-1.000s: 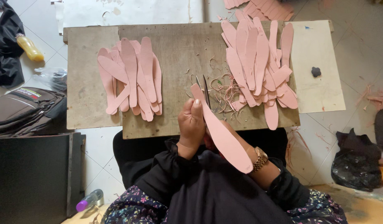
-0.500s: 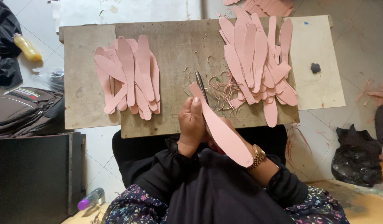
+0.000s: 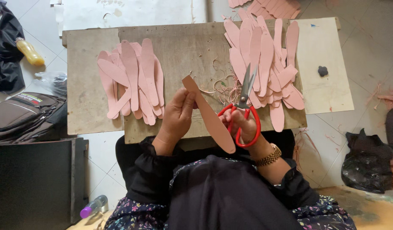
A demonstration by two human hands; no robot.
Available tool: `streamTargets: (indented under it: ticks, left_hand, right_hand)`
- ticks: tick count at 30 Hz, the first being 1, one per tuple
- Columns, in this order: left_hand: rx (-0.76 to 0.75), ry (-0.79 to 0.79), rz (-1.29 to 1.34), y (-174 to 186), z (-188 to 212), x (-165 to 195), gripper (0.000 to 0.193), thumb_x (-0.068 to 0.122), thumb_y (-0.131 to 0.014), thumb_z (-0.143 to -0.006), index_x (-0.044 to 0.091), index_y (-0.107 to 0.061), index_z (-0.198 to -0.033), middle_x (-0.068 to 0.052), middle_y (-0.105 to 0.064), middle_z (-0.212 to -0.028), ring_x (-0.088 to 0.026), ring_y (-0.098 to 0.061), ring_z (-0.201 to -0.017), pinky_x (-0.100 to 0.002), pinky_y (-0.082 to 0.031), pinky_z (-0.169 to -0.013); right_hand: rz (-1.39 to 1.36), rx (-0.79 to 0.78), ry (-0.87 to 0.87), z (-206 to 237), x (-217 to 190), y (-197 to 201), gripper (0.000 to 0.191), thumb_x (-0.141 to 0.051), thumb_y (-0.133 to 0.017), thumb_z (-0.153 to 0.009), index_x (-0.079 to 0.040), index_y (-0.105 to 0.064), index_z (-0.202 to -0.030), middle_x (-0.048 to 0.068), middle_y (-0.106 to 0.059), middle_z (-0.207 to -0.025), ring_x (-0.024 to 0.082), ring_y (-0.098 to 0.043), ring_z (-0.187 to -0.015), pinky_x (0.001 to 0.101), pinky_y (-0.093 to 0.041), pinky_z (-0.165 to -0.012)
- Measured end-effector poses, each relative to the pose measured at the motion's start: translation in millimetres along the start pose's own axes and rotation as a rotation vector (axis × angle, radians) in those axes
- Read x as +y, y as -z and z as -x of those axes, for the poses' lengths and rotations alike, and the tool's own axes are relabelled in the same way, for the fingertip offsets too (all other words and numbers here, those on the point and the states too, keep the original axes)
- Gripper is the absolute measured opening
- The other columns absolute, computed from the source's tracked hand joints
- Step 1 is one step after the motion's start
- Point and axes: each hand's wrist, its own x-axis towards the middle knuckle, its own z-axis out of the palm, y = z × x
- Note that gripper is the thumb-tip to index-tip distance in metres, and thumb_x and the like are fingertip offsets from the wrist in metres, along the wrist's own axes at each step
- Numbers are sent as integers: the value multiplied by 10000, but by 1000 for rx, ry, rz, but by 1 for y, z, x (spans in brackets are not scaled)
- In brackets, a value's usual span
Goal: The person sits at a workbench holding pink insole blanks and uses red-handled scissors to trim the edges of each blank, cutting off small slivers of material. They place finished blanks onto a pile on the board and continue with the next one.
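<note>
Over the wooden counter (image 3: 183, 47), the left hand (image 3: 176, 117) pinched a long pink strip (image 3: 210, 121) near its upper end, fingers (image 3: 185, 100) pressed together on it, so that it slanted from above the hand down toward the lap. The right hand (image 3: 244, 125) gripped red-handled scissors (image 3: 244, 106), fingers curled through the loops, blades pointing up and away and looking closed or nearly so, just beside the strip but not on it. By my reading this was a trimming step, caught between cuts: the strip was held up for the blades while the scissors stood off to its right. A next cut would call for opening the blades and bringing them to the strip's edge, with the left hand keeping the floppy piece taut and clear of the fingers.

A left pile (image 3: 130, 79) of pink strips lay fanned on the counter, and a larger right pile (image 3: 264, 55) lay under the scissor tips; thin curled offcuts (image 3: 226, 85) littered the gap between. The right pile crowded the blades, so a swing there could snag a loose piece. On the floor sat a backpack (image 3: 24, 115), a yellow bottle (image 3: 29, 52) and a black bag (image 3: 364, 164), all well apart from the work
</note>
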Motion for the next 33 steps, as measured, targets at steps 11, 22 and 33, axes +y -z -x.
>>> streamTargets:
  ticks: [11,22,33]
  left_hand:
    - [143,163,278,-21,-4,8,240,221,-560,-1131,3,-639,-1194,-48,-613,-831,-112,-584,-738,-254,-472,-690]
    - [86,236,8,-25,20,27,261,191,-621,-1029,-4,-716,-1175,-14,-714,-869,-56,-636,-710,-215,-540,-647]
    - [120,269,80,-41,26,26,271,162,-624,-1024,-23,-717,-1199,-16,-729,-858,-48,-657,-705,-202,-549,-643]
  right_hand:
    - [705,204,34,8,16,-61,170,-116,-695,-933,-76,-532,-908,-3,-578,-827,79,-518,-728,235,-449,-661]
    - [908,94,55,12,0,-66,230,-224,-704,-915,-63,-575,-1016,-30,-562,-909,57,-517,-825,229,-476,-739]
    - [885,130,42,8,8,-54,281,-180,-688,-933,-41,-586,-1155,-8,-632,-1013,77,-572,-924,255,-517,-822]
